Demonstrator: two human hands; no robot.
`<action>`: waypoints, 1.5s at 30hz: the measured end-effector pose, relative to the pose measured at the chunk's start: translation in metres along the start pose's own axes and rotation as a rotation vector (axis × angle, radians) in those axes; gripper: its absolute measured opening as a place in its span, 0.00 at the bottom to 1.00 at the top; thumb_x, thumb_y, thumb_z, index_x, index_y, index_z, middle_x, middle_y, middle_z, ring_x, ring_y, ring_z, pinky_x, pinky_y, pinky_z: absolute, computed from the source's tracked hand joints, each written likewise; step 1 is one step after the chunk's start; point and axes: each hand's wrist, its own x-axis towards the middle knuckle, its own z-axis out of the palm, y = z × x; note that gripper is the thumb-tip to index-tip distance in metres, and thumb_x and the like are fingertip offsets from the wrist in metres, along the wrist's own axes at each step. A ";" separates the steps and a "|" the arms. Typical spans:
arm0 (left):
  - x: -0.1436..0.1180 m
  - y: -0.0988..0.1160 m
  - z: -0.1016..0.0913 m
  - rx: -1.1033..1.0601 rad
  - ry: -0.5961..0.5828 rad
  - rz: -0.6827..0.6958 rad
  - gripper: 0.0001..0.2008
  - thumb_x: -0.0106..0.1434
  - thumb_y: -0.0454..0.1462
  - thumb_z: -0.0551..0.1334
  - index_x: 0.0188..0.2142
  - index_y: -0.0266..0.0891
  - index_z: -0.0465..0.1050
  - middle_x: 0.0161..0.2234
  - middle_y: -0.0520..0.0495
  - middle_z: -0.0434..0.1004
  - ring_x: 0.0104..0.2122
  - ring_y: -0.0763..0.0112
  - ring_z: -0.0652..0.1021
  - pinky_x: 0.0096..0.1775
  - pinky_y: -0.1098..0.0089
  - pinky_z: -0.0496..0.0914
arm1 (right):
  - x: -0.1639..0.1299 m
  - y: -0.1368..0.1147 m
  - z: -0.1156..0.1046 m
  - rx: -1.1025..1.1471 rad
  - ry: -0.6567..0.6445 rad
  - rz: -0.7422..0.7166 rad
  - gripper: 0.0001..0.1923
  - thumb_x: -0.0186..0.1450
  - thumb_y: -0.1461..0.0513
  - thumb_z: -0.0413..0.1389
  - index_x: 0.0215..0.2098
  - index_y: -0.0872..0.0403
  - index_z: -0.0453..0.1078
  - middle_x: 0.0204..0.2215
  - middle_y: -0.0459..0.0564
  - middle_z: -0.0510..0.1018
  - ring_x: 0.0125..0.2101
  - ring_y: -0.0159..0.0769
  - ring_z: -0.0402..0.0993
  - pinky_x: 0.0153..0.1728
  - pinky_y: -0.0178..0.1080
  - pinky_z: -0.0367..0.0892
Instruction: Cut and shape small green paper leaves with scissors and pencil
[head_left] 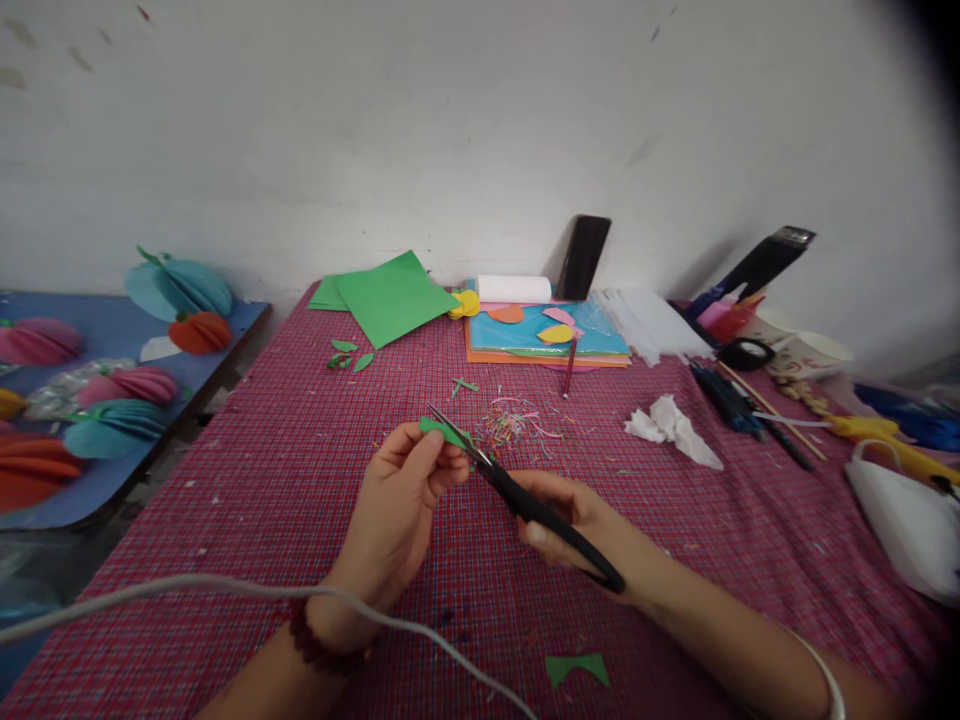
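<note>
I see the red checked tablecloth point(285, 480) under both hands, with 1 green sheet point(390, 295) at its far edge. My right hand point(574, 520) is closed around black scissors point(525, 495), blades parted at the small green paper piece point(442, 431) that my left hand point(401, 505) pinches between thumb and fingertips.

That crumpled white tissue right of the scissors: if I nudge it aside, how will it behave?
The crumpled tissue looks thin and wadded, so it is probably very light and floppy, likely to slide or tumble on the checked cloth rather than roll. It would probably deform if pinched, and it does not look fragile.
</note>
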 end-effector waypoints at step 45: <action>0.001 -0.005 0.000 0.245 -0.028 0.002 0.08 0.54 0.36 0.65 0.23 0.36 0.67 0.21 0.52 0.73 0.22 0.75 0.74 0.28 0.73 0.71 | -0.001 0.014 -0.003 0.079 0.020 0.093 0.26 0.56 0.56 0.63 0.52 0.53 0.68 0.26 0.44 0.67 0.21 0.23 0.53 0.19 0.30 0.51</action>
